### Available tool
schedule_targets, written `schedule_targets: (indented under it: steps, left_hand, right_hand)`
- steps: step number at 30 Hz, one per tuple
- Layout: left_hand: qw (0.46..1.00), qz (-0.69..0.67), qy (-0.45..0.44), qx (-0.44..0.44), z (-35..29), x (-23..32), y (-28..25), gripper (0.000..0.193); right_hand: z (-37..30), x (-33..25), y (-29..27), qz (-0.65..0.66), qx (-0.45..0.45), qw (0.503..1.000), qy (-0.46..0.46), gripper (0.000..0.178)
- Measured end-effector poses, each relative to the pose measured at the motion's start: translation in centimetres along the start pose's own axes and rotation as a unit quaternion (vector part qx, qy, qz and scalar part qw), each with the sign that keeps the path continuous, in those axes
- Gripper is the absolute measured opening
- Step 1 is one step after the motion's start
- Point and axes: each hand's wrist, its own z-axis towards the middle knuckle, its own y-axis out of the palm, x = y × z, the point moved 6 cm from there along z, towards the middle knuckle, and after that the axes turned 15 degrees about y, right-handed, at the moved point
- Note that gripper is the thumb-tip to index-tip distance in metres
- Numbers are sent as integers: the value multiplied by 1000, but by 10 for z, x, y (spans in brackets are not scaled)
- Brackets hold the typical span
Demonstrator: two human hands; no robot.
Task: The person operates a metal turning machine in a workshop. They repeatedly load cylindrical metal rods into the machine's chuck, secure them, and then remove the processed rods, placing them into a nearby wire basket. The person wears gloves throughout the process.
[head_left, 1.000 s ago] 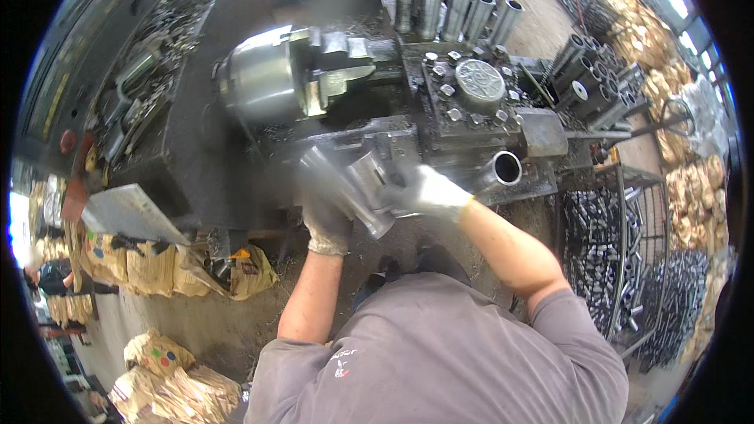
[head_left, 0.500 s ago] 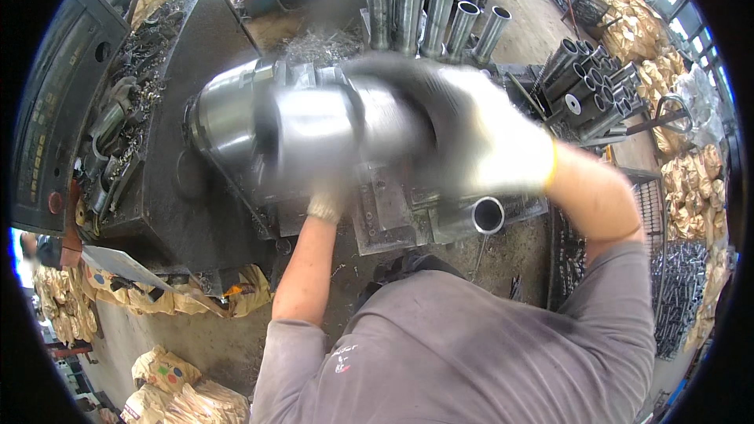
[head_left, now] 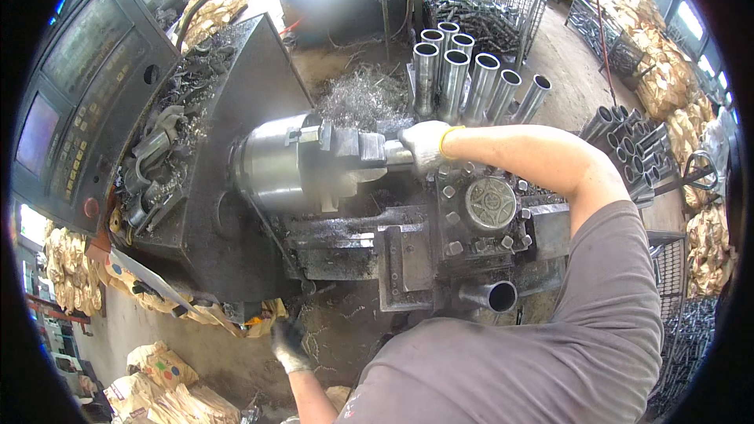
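A lathe chuck (head_left: 275, 161) with stepped jaws (head_left: 357, 149) stands left of the middle. My right hand (head_left: 425, 146), in a whitish work glove with a yellow cuff, is closed on a short shiny metal piece (head_left: 399, 151) at the right side of the jaws. How far that piece reaches between the jaws is hidden. Just right of this hand is the tool turret (head_left: 490, 204) with its bolts and round cap. Low at the left hangs my left hand (head_left: 290, 345), gloved with a dark palm side, below the machine bed; its fingers are too dark to read.
Several upright steel tubes (head_left: 454, 82) stand behind the turret, and more lie stacked (head_left: 632, 149) at the right. One tube (head_left: 499, 297) lies at the bed's near side. A control panel (head_left: 78, 102) rises at the left, beside metal scrap (head_left: 149, 157). Curly chips (head_left: 365, 98) lie behind the chuck.
My left hand has dropped from in front of the chuck to low at the left. The right hand, blurred over the turret before, is now by the jaws. The whole view has shifted.
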Motion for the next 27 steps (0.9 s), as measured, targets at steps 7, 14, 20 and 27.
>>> schedule_targets:
  steps: [7,14,20,27]
  left_hand:
    - [985,-116,13,125,32,53,-29,31]
    - [993,-82,-39,81,46,68,-33,32]
    - [956,184,136,183,63,58,-95,36]
    - [517,507,683,97,-44,294,101,39]
  right_hand:
    - [-38,21,-26,120,-120,985,-42,60]
    - [-6,-9,-14,235,-92,968,8,63]
    - [-78,7,-55,238,140,960,34,81]
    - [-289,101,4,489,353,783,155,39]
